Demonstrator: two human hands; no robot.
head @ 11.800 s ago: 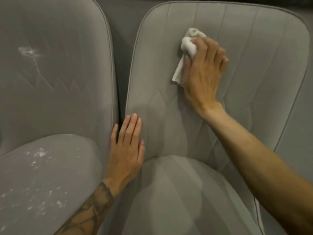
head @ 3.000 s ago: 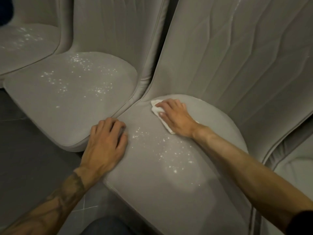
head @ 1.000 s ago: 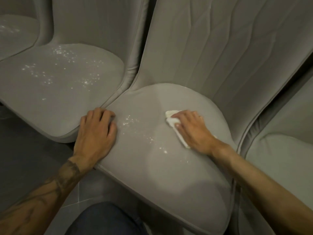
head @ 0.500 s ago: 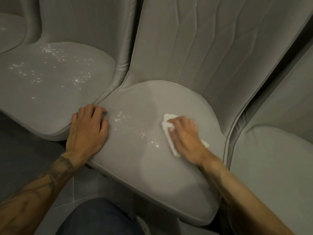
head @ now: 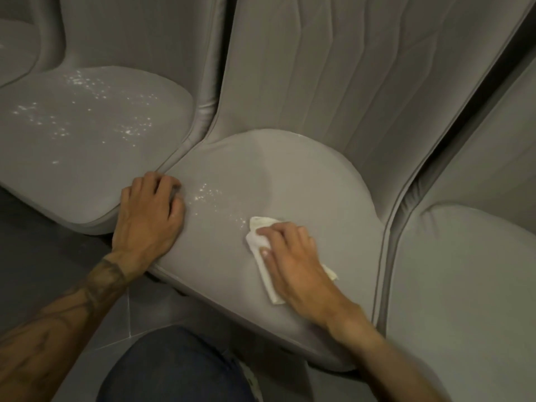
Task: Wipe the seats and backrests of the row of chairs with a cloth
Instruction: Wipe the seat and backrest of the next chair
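Note:
A row of grey upholstered chairs fills the view. On the middle chair's seat (head: 290,175), my right hand (head: 293,262) presses a folded white cloth (head: 256,232) flat against the fabric near the front. A patch of white specks (head: 208,195) lies on this seat just left of the cloth. My left hand (head: 148,216) rests palm down on the seat's left front edge, fingers curled, holding nothing. The middle chair's ribbed backrest (head: 348,68) rises behind. The left chair's seat (head: 87,134) is scattered with white specks.
A third chair's seat (head: 464,285) lies at the right, close against the middle one. Dark tiled floor (head: 43,256) shows at the lower left. My knee in blue trousers (head: 174,369) sits below the middle seat's front edge.
My right hand has slid the cloth from the seat's back towards its front over the last seconds, and fewer specks remain there. The left hand stays on the left edge.

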